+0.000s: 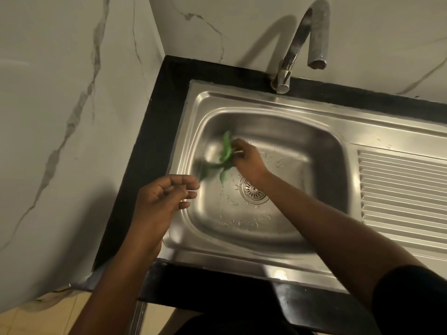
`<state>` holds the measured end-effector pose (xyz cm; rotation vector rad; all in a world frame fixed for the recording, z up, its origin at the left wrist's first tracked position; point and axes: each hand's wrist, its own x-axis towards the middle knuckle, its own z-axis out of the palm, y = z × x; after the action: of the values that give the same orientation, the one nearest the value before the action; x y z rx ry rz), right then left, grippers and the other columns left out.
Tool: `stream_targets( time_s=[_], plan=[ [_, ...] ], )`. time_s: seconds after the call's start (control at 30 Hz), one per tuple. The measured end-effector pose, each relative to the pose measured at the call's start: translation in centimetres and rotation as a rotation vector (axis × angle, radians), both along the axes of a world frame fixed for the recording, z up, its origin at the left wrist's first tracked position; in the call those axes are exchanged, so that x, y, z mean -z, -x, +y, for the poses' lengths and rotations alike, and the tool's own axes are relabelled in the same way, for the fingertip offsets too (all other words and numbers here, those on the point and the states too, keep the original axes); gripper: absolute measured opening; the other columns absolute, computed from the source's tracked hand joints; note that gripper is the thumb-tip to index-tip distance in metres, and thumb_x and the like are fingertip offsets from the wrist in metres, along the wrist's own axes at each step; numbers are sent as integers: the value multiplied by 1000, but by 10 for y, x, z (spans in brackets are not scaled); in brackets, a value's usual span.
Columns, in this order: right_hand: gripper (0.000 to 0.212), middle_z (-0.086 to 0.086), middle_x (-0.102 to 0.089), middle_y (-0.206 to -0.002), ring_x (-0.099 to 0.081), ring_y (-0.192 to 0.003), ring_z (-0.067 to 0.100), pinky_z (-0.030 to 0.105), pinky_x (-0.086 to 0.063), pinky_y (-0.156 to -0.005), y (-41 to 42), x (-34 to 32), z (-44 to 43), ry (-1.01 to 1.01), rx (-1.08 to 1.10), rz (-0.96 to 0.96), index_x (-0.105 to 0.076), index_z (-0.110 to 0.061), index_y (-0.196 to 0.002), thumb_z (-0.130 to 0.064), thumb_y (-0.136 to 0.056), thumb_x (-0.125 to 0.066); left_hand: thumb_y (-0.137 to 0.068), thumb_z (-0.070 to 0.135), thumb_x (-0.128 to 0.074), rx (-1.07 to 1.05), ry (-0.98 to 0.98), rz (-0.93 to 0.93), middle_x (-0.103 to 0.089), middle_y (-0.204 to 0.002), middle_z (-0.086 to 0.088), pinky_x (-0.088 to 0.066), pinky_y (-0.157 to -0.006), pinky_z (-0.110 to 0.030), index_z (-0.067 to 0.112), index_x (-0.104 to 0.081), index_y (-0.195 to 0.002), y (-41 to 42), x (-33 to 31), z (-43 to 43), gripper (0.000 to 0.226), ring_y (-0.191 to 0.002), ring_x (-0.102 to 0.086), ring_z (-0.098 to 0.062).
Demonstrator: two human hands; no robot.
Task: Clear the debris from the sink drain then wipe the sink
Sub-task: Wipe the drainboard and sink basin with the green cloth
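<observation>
Green debris [223,157] in right-hand [246,158] grip

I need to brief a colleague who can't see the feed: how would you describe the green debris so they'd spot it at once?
Start at the steel sink under the curved tap and look into its basin, left of the round drain strainer. The green debris, leafy strips blurred in this picture, is pinched in the right hand. It is the only green thing there.

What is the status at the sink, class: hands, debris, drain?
Right hand gripping green leafy debris in the sink. Left hand loosely curled, empty. Drain looks clear, water droplets around.
</observation>
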<state>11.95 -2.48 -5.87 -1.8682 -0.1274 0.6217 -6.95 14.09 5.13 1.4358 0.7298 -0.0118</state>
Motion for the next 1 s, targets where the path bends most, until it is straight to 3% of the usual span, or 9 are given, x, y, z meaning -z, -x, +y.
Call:
stream_targets(
  time_s=[0.07,0.13,0.23,0.33,0.43,0.5,0.67,0.8,1.0],
  plan=[
    [31,20,-67,-112,-70,-99,36,47,-61,-92,-8,-5,-3,-303,531,183,-59,0,-116,19,-91,-56,-100,-3,-59,-14,14,-1,-83,-101,-8,-58,-83,-36,18,-81,-102,3,2,1,31,-96,-79,-25],
    [28,17,-64,-108,-65,-97,30,38,-55,-91,-11,-3,-16,-416,970,150,-54,-7,-112,15,-95,-54,-99,-2,-59,-24,22,1,-83,-101,-7,-57,-83,-36,20,-81,-101,4,3,1,31,-96,-79,-26],
    [26,17,-56,-115,-58,-95,26,14,-44,-76,-20,0,-45,-142,1385,-103,-54,-4,-116,11,-95,-49,-99,-2,-60,-19,20,-6,-83,-99,-7,-58,-82,-36,19,-81,-102,1,4,3,31,-96,-80,-26],
    [34,17,-50,-133,-60,-110,30,13,-38,-80,-52,0,-62,-39,1497,-157,-54,-3,-130,4,-98,-48,-100,-2,-59,2,7,-11,-83,-100,-6,-58,-83,-37,22,-82,-99,-1,4,6,33,-96,-80,-25],
    [42,18,-47,-140,-58,-119,32,13,-39,-97,-74,-5,-61,-33,1414,-184,-52,-6,-138,2,-97,-48,-100,-1,-59,27,-9,-18,-84,-101,-5,-59,-83,-36,26,-83,-97,-2,5,8,36,-95,-80,-21],
    [49,13,-45,-148,-54,-126,29,22,-43,-102,-72,-3,-46,34,1226,-129,-44,-18,-145,-15,-96,-52,-101,1,-60,35,-12,-15,-84,-101,-4,-59,-83,-36,29,-83,-97,-3,6,9,37,-95,-80,-21],
    [30,13,-56,-114,-61,-101,31,37,-52,-96,-64,-9,40,3,1084,-228,-65,1,-109,14,-84,-54,-101,0,-59,51,-5,2,-84,-102,-3,-58,-84,-37,31,-83,-96,-2,9,7,40,-95,-80,-21],
    [26,5,-58,-104,-63,-95,29,45,-58,-86,-49,-4,89,-30,860,-248,-65,-6,-91,15,-78,-56,-101,1,-59,53,-8,5,-84,-104,-3,-58,-85,-38,29,-83,-99,-1,10,4,37,-98,-80,-24],
    [28,0,-61,-106,-60,-95,21,31,-52,-76,-33,10,88,161,279,-475,-67,-11,-97,10,-80,-63,-102,0,-58,69,-6,-2,-84,-104,-3,-58,-84,-37,24,-82,-102,-3,7,-5,34,-99,-80,-25]
  ],
)
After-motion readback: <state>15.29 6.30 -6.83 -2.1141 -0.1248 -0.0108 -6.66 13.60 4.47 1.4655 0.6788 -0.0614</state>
